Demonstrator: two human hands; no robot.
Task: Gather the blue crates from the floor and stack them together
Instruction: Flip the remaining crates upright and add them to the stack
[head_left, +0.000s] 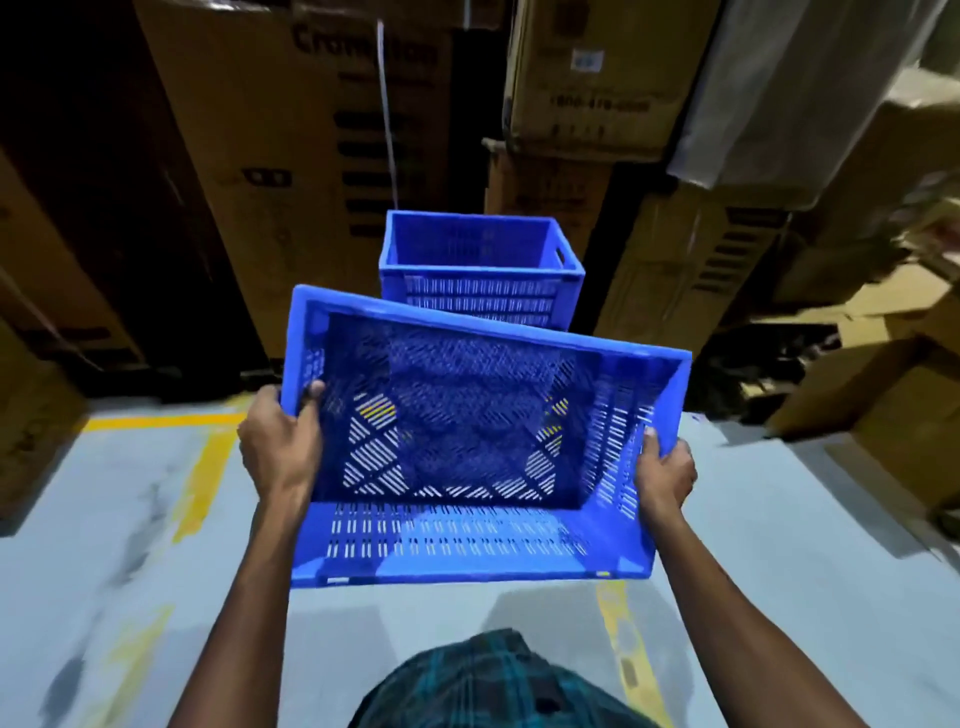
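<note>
I hold an empty blue slotted crate (457, 540) in the air in front of me, tilted so its open top faces me. My left hand (280, 441) grips its left rim, fingers hooked over the edge. My right hand (665, 470) grips the right rim. Beyond it a second blue crate (480, 270) stands upright on the floor, open top up, partly hidden by the held crate's far rim.
Tall cardboard boxes (291, 171) rise behind the standing crate and at the left. More cartons (893, 395) lie jumbled at the right. The grey floor (104, 519) carries yellow painted lines (208, 457).
</note>
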